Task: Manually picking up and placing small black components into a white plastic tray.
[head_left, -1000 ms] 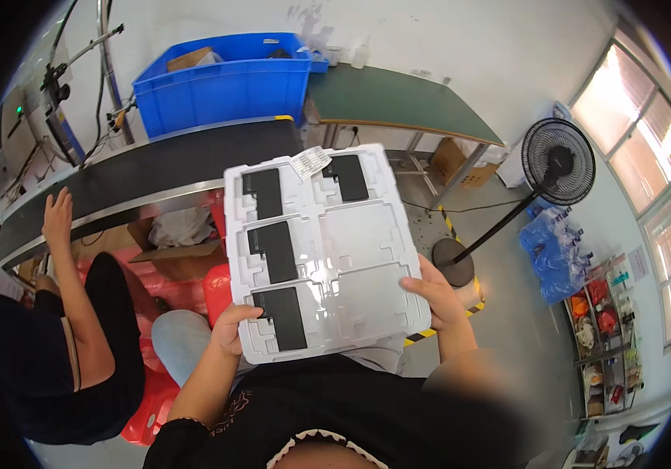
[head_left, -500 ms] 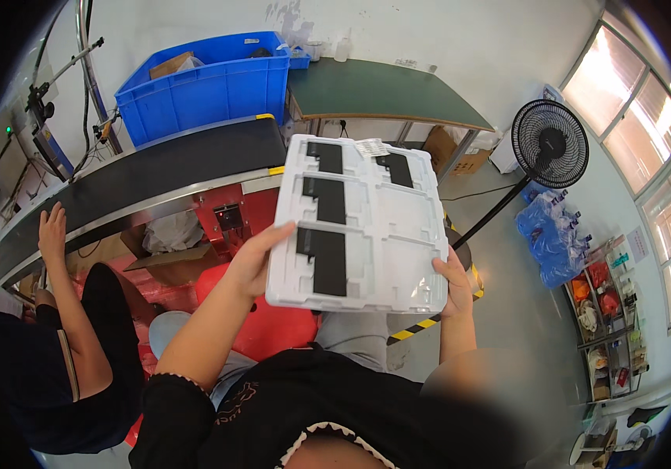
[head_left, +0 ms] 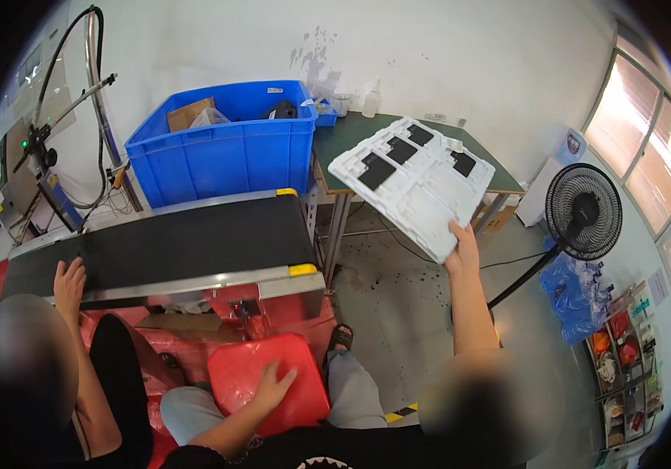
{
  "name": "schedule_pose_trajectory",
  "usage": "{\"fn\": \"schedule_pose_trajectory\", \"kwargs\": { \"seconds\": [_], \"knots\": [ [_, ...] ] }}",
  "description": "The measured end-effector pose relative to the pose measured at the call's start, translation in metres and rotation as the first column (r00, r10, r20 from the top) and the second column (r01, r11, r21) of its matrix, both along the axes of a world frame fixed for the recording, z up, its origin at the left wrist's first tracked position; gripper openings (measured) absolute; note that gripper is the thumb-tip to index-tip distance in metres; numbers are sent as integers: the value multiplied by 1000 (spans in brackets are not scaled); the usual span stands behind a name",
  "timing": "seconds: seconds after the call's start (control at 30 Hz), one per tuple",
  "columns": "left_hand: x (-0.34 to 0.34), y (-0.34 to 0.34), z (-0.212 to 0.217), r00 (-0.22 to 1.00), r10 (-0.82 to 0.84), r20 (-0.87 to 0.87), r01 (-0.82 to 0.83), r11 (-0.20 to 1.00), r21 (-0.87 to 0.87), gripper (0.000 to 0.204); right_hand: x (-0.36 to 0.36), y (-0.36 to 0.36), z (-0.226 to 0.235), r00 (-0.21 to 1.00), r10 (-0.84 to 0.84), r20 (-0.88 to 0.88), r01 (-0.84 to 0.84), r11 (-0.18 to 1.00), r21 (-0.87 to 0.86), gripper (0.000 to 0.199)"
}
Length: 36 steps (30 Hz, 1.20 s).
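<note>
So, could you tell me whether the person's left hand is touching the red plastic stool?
Touching: the head view shows the left hand lying flat, fingers spread, on the red plastic stool.

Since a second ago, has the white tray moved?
Yes. The white tray has swung away from the person's lap, out to the right over the green table, held only by the right hand.

The person wore a black top with a pale patterned neckline, light grey-blue trousers and a dark sandal. Both forearms were bare, and the hands were ungloved.
</note>
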<state>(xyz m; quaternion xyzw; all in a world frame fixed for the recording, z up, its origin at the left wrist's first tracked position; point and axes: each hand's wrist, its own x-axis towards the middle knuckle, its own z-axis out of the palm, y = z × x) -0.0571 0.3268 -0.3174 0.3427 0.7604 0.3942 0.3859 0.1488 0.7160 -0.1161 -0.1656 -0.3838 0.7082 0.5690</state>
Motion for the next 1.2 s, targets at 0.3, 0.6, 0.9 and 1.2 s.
{"fn": "schedule_pose_trajectory", "kwargs": {
  "seconds": [0.3,0.6,0.9,1.2],
  "knots": [
    [-31,-28,-67,533,-187,-825,45,980,-193,75,-176,179,-53,962,-266,-55,256,956,-143,44],
    [-40,-23,-59,643,-196,-740,47,975,-218,76,-266,202,-44,561,-53,826,292,946,-137,51],
    [-32,-24,-72,629,-159,-761,60,986,-157,78,-229,108,-90,154,-782,604,-48,604,795,42],
    [-28,-26,-70,586,-75,-807,-4,995,-95,75,-221,-77,58,893,158,422,-157,987,-38,43]
  ]
}}
